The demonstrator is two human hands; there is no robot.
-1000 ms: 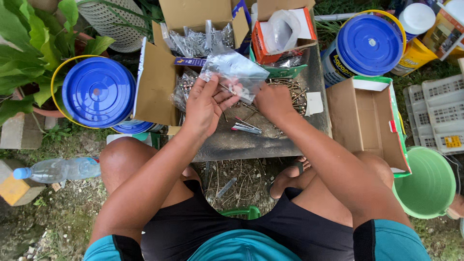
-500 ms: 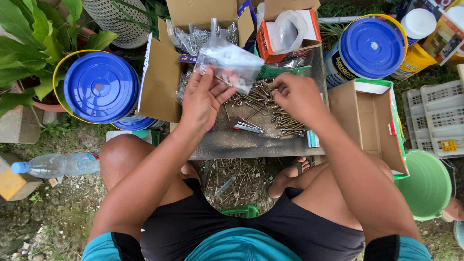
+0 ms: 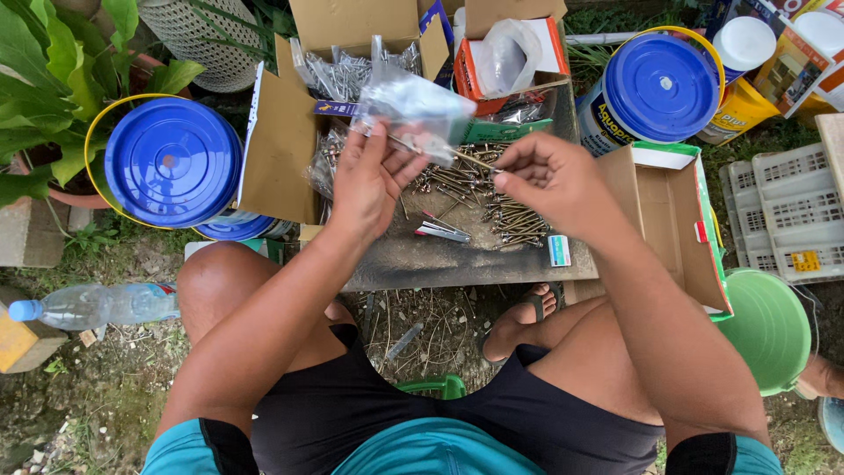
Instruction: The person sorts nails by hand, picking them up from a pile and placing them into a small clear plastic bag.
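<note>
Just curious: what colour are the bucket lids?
Blue, on both bucket lids, clearest in the head view.

Open air lies between the left hand (image 3: 369,180) and right hand (image 3: 549,180); below, a screw pile (image 3: 492,207) crowds the board (image 3: 440,264), hemmed by cardboard boxes (image 3: 281,141) and blue-lidded buckets (image 3: 171,163).

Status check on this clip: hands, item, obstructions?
Left hand holds clear plastic bag. Right hand pinches one screw at bag mouth. Screw pile below; nothing in the way.
</note>
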